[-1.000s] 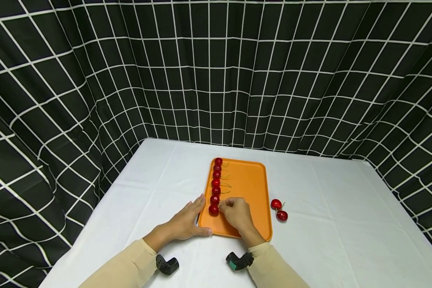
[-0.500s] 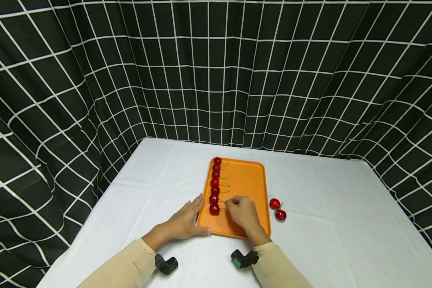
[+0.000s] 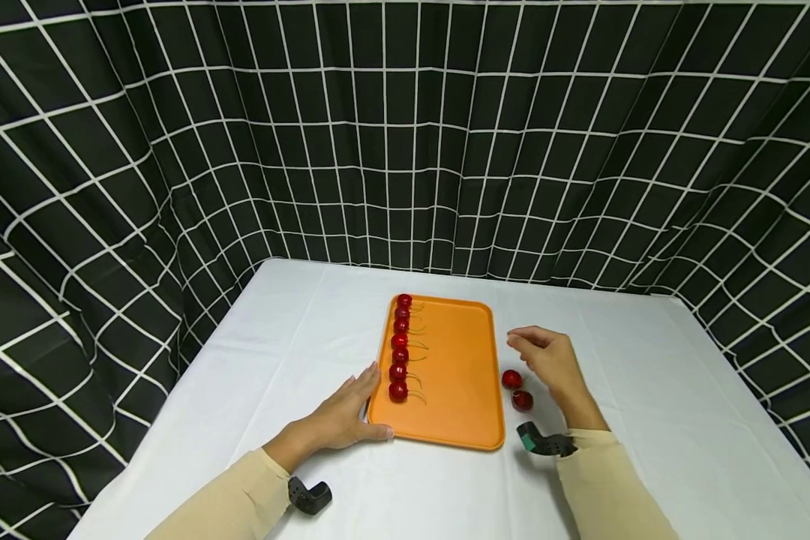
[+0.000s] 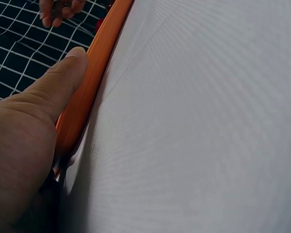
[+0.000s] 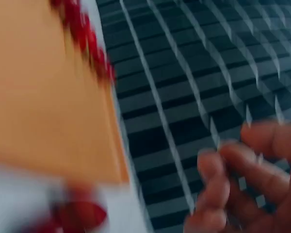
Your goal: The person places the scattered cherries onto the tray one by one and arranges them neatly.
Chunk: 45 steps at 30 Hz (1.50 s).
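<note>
An orange tray lies on the white cloth, with several red cherries lined up along its left side, green stems pointing right. My left hand rests against the tray's near left corner, fingers along the left edge; its thumb lies on the rim in the left wrist view. Past the tray's right edge, my right hand is raised beside two loose cherries, fingers loosely bent. Nothing sits between those fingers in the right wrist view, where the loose cherries are blurred.
White cloth covers the table around the tray. A black curtain with a white grid hangs behind it and along both sides. Each wrist carries a black camera mount.
My right hand has let go of the stem of the nearest cherry in the row and moved right, off the tray, to beside the two loose cherries. The left hand stays put.
</note>
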{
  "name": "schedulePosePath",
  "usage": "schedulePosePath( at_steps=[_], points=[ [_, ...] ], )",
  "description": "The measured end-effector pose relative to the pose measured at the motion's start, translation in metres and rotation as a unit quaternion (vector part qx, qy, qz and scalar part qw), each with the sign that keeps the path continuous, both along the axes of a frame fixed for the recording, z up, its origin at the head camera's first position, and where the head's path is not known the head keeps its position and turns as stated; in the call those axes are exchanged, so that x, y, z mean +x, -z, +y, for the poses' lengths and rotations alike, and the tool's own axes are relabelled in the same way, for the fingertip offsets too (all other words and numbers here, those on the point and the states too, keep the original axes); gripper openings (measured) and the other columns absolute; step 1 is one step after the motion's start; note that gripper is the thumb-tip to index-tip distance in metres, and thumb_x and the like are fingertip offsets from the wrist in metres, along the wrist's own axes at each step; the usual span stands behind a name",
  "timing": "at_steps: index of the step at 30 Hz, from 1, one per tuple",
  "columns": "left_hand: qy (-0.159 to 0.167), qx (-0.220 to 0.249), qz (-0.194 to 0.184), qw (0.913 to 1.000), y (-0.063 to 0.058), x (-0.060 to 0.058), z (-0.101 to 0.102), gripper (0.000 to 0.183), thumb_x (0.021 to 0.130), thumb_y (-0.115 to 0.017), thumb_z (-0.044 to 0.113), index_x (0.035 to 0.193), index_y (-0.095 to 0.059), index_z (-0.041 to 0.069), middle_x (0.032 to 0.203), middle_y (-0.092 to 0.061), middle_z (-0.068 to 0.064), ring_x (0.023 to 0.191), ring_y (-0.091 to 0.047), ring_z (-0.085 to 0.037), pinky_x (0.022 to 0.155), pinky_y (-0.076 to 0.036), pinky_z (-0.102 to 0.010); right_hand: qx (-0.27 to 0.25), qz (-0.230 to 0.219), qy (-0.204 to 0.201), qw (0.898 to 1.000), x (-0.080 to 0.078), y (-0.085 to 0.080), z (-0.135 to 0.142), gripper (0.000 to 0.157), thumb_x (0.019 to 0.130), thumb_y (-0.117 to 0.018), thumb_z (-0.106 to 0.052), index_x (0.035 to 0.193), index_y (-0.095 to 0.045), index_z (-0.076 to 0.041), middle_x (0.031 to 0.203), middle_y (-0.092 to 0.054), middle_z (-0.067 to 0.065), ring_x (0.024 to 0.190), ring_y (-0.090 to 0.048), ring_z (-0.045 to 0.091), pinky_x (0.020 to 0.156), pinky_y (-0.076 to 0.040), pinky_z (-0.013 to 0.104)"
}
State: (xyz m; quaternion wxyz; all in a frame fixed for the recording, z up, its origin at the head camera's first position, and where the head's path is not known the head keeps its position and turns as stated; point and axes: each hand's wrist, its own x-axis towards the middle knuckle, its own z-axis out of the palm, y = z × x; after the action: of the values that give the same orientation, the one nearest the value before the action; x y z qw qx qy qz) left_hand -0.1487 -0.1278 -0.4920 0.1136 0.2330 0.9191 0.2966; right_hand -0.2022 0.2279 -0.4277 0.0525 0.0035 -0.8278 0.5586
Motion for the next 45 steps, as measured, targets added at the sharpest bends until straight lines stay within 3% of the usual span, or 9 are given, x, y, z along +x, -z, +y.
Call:
schedulePosePath(
  at_steps=[3, 6, 9, 13, 19, 30, 39, 45],
  points=[
    [-0.005, -0.001, -0.002, 1.0000, -0.002, 0.000, -0.002, 0.113, 0.078, -0.067, 0.065, 0.154, -0.012, 0.003, 0.161, -0.002, -0.006, 0.145, -0.004, -0.018, 0.116, -0.003, -0.038, -0.028, -0.035, -0.044, 0.998, -0.014, 0.009, 0.035, 0.040, 0.093, -0.067, -0.023, 0.115, -0.063, 0.011, 0.087, -0.064, 0.013, 0.064, -0.050, 0.016, 0.053, -0.044, 0.023],
    [-0.010, -0.004, -0.007, 0.9999, -0.003, 0.001, -0.003, 0.113, 0.077, -0.068, 0.064, 0.154, -0.012, 0.004, 0.160, -0.002, -0.005, 0.145, -0.004, -0.020, 0.116, -0.004, -0.039, -0.023, -0.077, -0.095, 0.992, -0.024, 0.020, 0.058, 0.042, 0.095, -0.064, -0.021, 0.119, -0.060, 0.012, 0.099, -0.066, 0.020, 0.070, -0.052, 0.019, 0.058, -0.046, 0.027],
    [-0.010, -0.005, -0.006, 0.9999, -0.002, 0.001, -0.003, 0.113, 0.077, -0.068, 0.065, 0.154, -0.012, 0.004, 0.160, -0.002, -0.005, 0.145, -0.005, -0.020, 0.116, -0.004, -0.039, -0.006, -0.114, -0.136, 0.984, -0.030, 0.030, 0.070, 0.040, 0.094, -0.065, -0.021, 0.117, -0.063, 0.011, 0.106, -0.067, 0.020, 0.075, -0.053, 0.023, 0.060, -0.047, 0.028],
    [-0.004, 0.000, 0.000, 1.0000, -0.001, 0.001, 0.000, 0.113, 0.078, -0.067, 0.065, 0.154, -0.012, 0.003, 0.160, -0.002, -0.006, 0.145, -0.005, -0.019, 0.116, -0.004, -0.039, 0.034, -0.141, -0.173, 0.974, -0.034, 0.036, 0.078, 0.035, 0.092, -0.068, -0.023, 0.111, -0.068, 0.007, 0.099, -0.068, 0.017, 0.070, -0.052, 0.023, 0.057, -0.045, 0.027],
    [-0.004, 0.001, 0.001, 1.0000, 0.000, 0.002, 0.003, 0.113, 0.078, -0.067, 0.065, 0.154, -0.012, 0.003, 0.161, -0.003, -0.006, 0.145, -0.005, -0.019, 0.116, -0.005, -0.039, 0.085, -0.147, -0.201, 0.965, -0.033, 0.036, 0.083, 0.026, 0.091, -0.068, -0.020, 0.104, -0.072, 0.002, 0.086, -0.065, 0.011, 0.064, -0.050, 0.020, 0.053, -0.042, 0.024],
    [-0.009, 0.004, -0.004, 0.9999, -0.001, 0.001, 0.002, 0.113, 0.077, -0.068, 0.065, 0.154, -0.012, 0.005, 0.161, -0.003, -0.005, 0.144, -0.005, -0.021, 0.116, -0.005, -0.039, 0.104, -0.173, -0.276, 0.940, -0.018, 0.031, 0.091, 0.013, 0.088, -0.067, -0.010, 0.095, -0.073, 0.000, 0.080, -0.064, 0.011, 0.060, -0.047, 0.014, 0.051, -0.040, 0.023],
    [-0.004, 0.004, 0.001, 1.0000, 0.001, 0.000, 0.002, 0.112, 0.079, -0.069, 0.062, 0.154, -0.012, 0.003, 0.160, -0.003, -0.007, 0.145, -0.005, -0.019, 0.116, -0.004, -0.039, 0.151, -0.119, -0.300, 0.935, -0.011, 0.029, 0.081, 0.005, 0.085, -0.066, -0.002, 0.085, -0.071, -0.001, 0.069, -0.057, 0.002, 0.060, -0.043, 0.012, 0.050, -0.034, 0.022],
    [-0.004, 0.000, -0.001, 1.0000, 0.000, 0.000, 0.002, 0.112, 0.078, -0.068, 0.063, 0.154, -0.012, 0.004, 0.161, -0.002, -0.005, 0.145, -0.004, -0.019, 0.116, -0.004, -0.039, 0.143, -0.100, -0.232, 0.957, 0.003, 0.020, 0.088, 0.008, 0.088, -0.067, -0.008, 0.090, -0.072, -0.002, 0.080, -0.063, 0.005, 0.071, -0.049, 0.017, 0.057, -0.042, 0.027]
  ],
)
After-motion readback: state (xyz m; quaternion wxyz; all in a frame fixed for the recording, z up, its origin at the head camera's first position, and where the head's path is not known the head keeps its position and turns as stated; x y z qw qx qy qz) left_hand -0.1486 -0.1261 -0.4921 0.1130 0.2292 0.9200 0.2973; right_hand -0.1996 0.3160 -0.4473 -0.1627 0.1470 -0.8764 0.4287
